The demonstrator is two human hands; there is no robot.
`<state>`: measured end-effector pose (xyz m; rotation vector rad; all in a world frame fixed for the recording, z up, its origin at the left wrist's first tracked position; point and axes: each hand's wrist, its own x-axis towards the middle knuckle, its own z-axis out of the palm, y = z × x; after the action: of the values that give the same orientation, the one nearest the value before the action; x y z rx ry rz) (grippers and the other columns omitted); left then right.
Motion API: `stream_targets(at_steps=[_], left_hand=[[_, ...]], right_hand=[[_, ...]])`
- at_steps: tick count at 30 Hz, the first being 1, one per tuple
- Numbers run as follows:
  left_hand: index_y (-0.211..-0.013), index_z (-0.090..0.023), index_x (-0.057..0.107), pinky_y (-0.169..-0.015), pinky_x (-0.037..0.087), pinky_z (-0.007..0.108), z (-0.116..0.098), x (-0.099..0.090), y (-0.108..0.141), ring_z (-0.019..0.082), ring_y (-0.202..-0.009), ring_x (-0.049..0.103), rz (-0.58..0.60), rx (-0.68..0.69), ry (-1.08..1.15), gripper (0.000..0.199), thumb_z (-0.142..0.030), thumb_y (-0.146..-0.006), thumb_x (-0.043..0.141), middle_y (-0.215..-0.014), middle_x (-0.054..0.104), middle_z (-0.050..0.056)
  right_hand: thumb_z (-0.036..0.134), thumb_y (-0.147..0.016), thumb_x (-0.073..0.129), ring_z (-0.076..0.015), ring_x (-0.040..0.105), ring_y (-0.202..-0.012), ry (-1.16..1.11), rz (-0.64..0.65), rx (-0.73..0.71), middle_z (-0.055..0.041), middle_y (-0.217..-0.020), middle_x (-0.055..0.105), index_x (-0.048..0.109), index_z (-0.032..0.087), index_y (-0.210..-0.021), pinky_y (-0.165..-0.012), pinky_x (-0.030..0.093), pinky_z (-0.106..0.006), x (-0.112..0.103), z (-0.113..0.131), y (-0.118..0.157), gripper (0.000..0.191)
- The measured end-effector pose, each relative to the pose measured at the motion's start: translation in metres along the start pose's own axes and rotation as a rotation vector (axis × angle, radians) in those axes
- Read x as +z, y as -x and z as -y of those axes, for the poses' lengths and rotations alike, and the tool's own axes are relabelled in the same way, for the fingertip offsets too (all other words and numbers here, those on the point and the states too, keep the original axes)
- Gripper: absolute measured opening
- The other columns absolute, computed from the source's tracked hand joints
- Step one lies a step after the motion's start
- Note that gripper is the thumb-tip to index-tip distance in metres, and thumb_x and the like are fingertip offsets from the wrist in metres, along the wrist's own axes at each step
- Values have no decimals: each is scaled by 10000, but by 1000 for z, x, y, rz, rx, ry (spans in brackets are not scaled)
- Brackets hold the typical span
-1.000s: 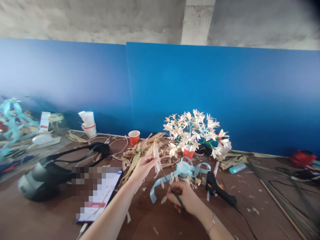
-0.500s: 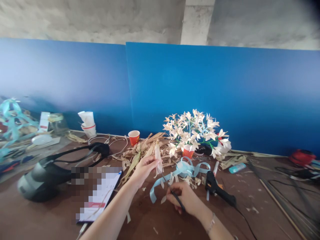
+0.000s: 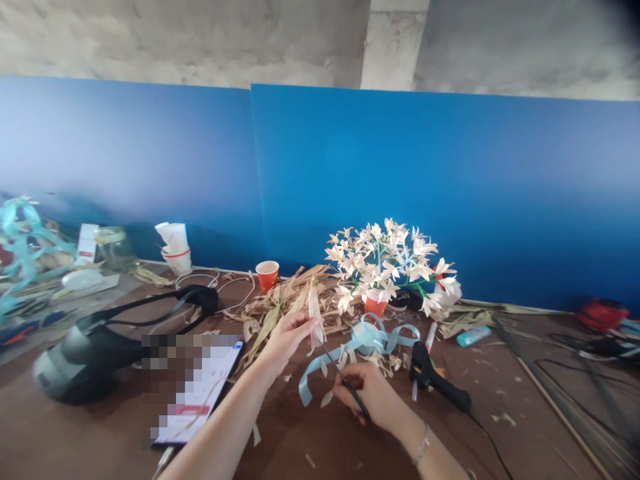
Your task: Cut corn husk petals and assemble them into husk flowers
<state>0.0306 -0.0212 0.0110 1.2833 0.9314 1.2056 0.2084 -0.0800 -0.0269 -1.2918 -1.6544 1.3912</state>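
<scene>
Pinched in my left hand point(image 3: 295, 335) is a pale corn husk piece point(image 3: 315, 308), its tip pointing up. My right hand point(image 3: 367, 393) is closed around dark-handled scissors point(image 3: 354, 395), whose blades reach up and left to the lower end of the husk. Whether the blades are apart is too small to tell. A light blue ribbon point(image 3: 313, 377) curls on the table beside the scissors. Behind my hands lies a heap of dry husks point(image 3: 265, 310), and white husk flowers point(image 3: 383, 263) stand in a red cup point(image 3: 375, 303).
A black glue gun point(image 3: 437, 380) with a cable lies right of my right hand. On the left are a phone point(image 3: 215, 380) and a black headset point(image 3: 85, 363). Another red cup point(image 3: 268, 275) stands near the blue partition point(image 3: 425, 167). Husk scraps litter the brown table point(image 3: 295, 443).
The scissor blades have moved slightly up and left against the lower end of the husk. My left hand has kept its hold.
</scene>
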Motion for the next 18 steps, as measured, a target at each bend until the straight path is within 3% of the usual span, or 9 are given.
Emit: stream_targets(at_steps=[6,12,18], left_hand=[[-716,-112,716,-496,340,199,12,-5,-7,83,-503,448,-2,6,6,309,-405,-622,703,-595,616,32],[-773,-114,731,-500,339,191,12,-5,-6,82,-526,461,-37,-43,60,342,-402,-589,730,-623,631,41],[-651,-117,720,-489,322,183,12,-5,-6,67,-500,435,-37,-38,87,258,-363,-581,746,-524,572,5]], right_hand=[[325,-698,586,-46,365,-317,0,-12,-16,75,-426,426,538,158,-645,-293,300,-146,0,-5,-3,181],[331,-714,582,-51,369,-317,17,-41,-40,66,-430,434,552,155,-668,-286,311,-149,-2,-13,-6,184],[345,-708,597,-53,368,-315,-25,-69,-50,70,-420,420,544,155,-678,-282,316,-153,-2,-12,-7,199]])
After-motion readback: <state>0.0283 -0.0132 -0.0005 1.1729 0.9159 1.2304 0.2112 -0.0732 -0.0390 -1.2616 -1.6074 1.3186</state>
